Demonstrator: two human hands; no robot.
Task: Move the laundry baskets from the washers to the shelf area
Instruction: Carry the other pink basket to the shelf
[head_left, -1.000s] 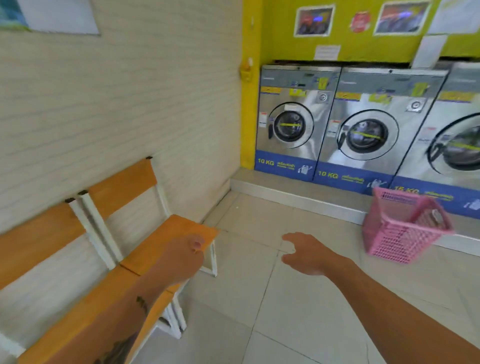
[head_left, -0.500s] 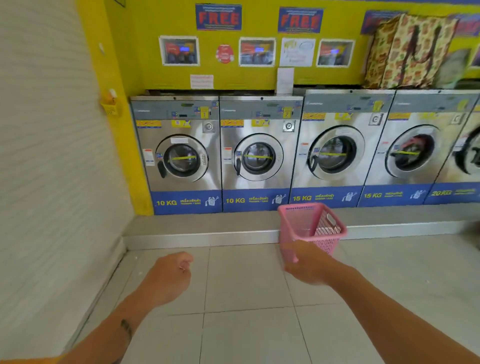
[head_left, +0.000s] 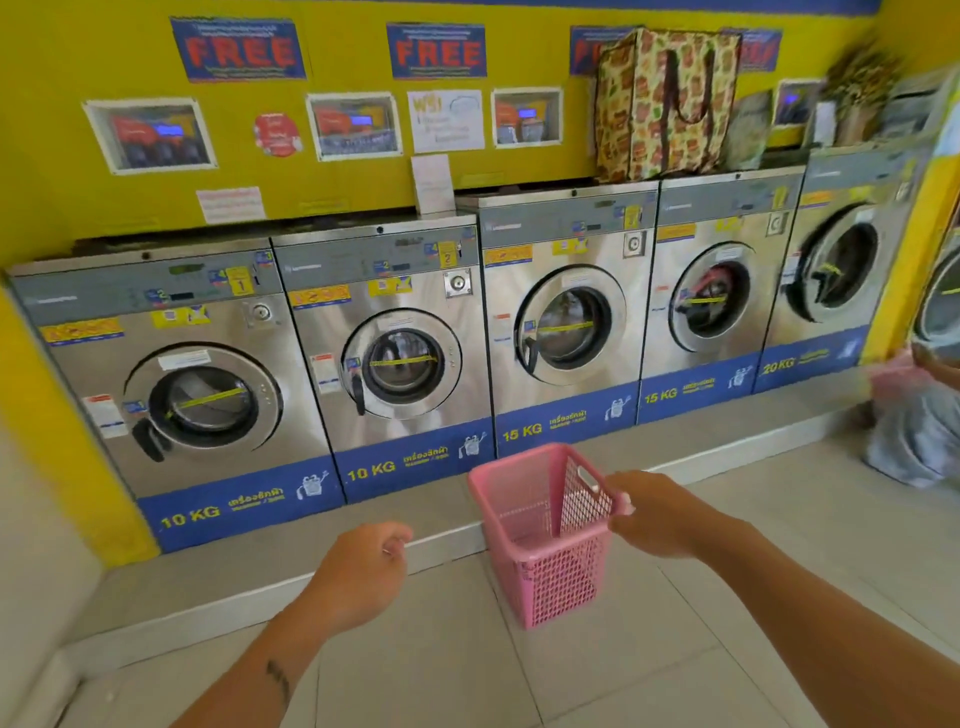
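At far left a white wall meets a yellow one, and a row of steel front-loading washers (head_left: 395, 358) runs rightward on a low tiled step (head_left: 270, 582). Near the camera, the left hand (head_left: 358, 574) hangs over the floor tiles with its fingers curled loosely in, holding nothing and apart from everything. Just right of it stands the pink laundry basket (head_left: 545, 540), upright on the floor against the step, in front of the second and third machines; it looks empty, though its bottom is hard to read through the mesh. The right hand (head_left: 660, 514) is at the basket's right rim beside the handle slot, fingers wrapping the edge, so the pickup seems to be the step in hand. Next I judge it needs a firm hold, a lift clear of the step, and a turn away towards the shelf area, which is out of view. Further right, a patterned tote bag (head_left: 665, 104) sits on top of the machines, and a blurred grey bundle (head_left: 914, 441) lies on the floor at far right, possibly in the walking path.
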